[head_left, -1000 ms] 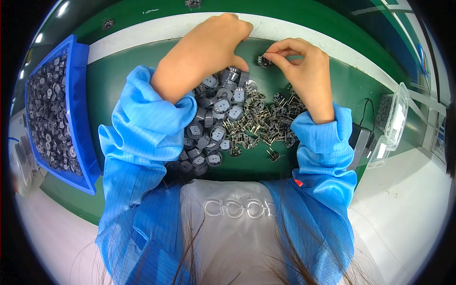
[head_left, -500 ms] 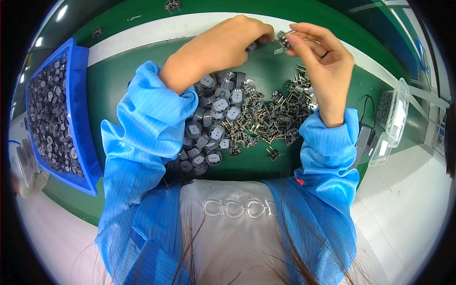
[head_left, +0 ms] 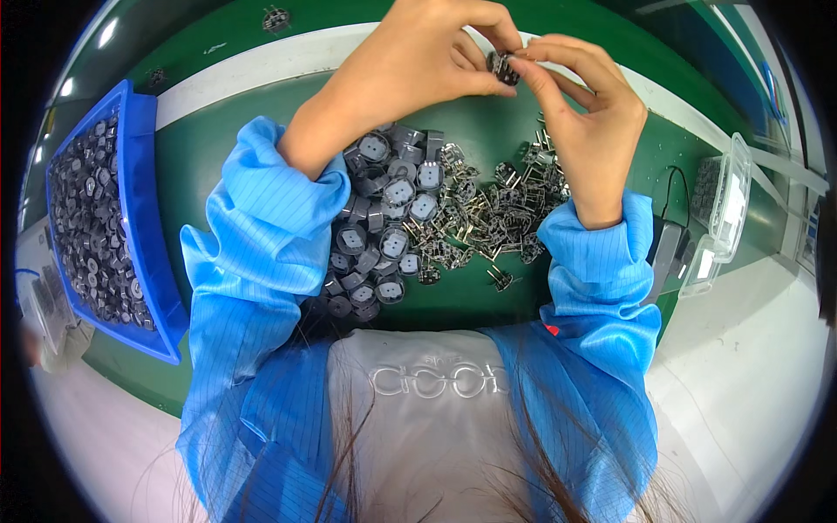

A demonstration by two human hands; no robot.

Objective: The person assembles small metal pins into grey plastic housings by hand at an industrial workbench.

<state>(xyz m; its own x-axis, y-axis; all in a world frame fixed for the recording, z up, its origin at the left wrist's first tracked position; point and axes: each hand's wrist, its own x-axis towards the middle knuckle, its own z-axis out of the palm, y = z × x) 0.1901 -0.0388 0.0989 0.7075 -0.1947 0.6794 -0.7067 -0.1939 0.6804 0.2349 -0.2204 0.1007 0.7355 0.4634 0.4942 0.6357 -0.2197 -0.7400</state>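
Observation:
Beyond the piles, my left hand (head_left: 427, 61) and my right hand (head_left: 588, 105) meet fingertip to fingertip. Both are closed in a pinch around a small dark circuit part (head_left: 503, 68); my fingers cover some of it, and whether a housing is joined to it I cannot tell. Below the left wrist lies a heap of grey plastic housings (head_left: 399, 192), many with pale faces. Touching it on the right is a pile of small circuit parts with metal pins (head_left: 488, 213), reaching toward my right forearm. One pinned part (head_left: 500, 279) lies a little apart, nearer to me.
On the left a blue bin (head_left: 144, 218) is full of small dark grey pieces. A clear plastic box (head_left: 737, 196) with an open lid stands at the right, beside a black device (head_left: 670, 248) with a cable. Past the white strip lies another small part (head_left: 276, 19).
My left hand has moved away from the tabletop to the right hand's fingertips. The circuit part that only the right hand held is now between both hands, slightly further left.

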